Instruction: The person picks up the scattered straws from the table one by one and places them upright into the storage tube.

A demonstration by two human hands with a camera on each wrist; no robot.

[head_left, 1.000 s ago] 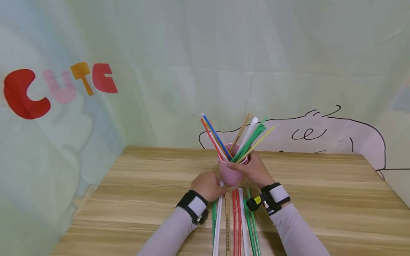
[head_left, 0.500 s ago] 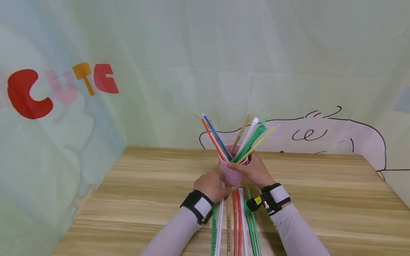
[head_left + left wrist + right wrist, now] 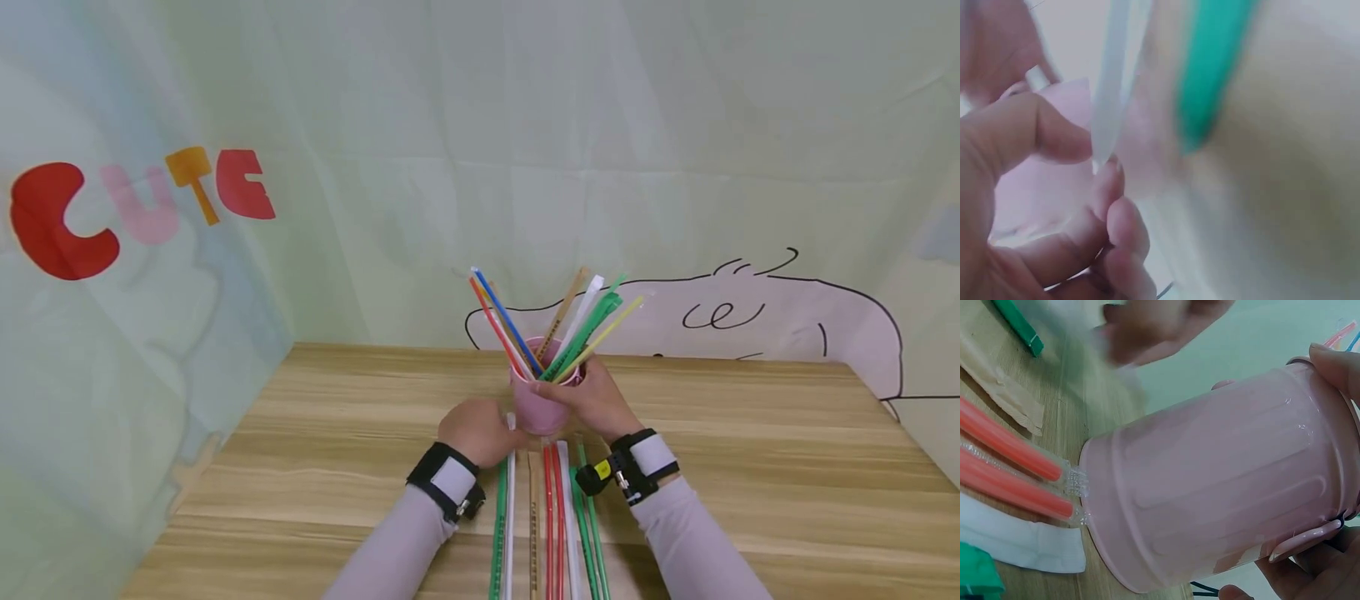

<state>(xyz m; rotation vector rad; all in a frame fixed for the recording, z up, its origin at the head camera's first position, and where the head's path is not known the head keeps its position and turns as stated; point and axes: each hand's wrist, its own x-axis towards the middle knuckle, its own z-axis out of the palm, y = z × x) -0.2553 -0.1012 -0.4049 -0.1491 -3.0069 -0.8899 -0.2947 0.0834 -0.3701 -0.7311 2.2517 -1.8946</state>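
Observation:
My left hand (image 3: 477,433) is beside the near left of a pink bucket (image 3: 536,412). In the left wrist view its thumb and index finger pinch the end of a white paper-wrapped straw (image 3: 1110,87). A green wrapped straw (image 3: 1213,69) lies just beside that one. My right hand (image 3: 592,398) grips the bucket near its rim, thumb in front, in the head view. The right wrist view shows the bucket's ribbed side and base on the table. Several straws, including a blue one (image 3: 506,317) and a yellow one (image 3: 603,335), stand fanned out in the bucket.
On the wooden table (image 3: 337,467), a row of wrapped straws runs toward me: a brown straw (image 3: 534,517), two red straws (image 3: 1010,481), a white straw (image 3: 1029,540) and green ones (image 3: 588,533). Their far ends lie close to the bucket's base. A printed cloth (image 3: 420,208) hangs behind.
My left hand moved slightly right, then back left with the white straw, which now lies closer to the left green straw. The brown straw's far end shows more. My right hand and bucket stay put.

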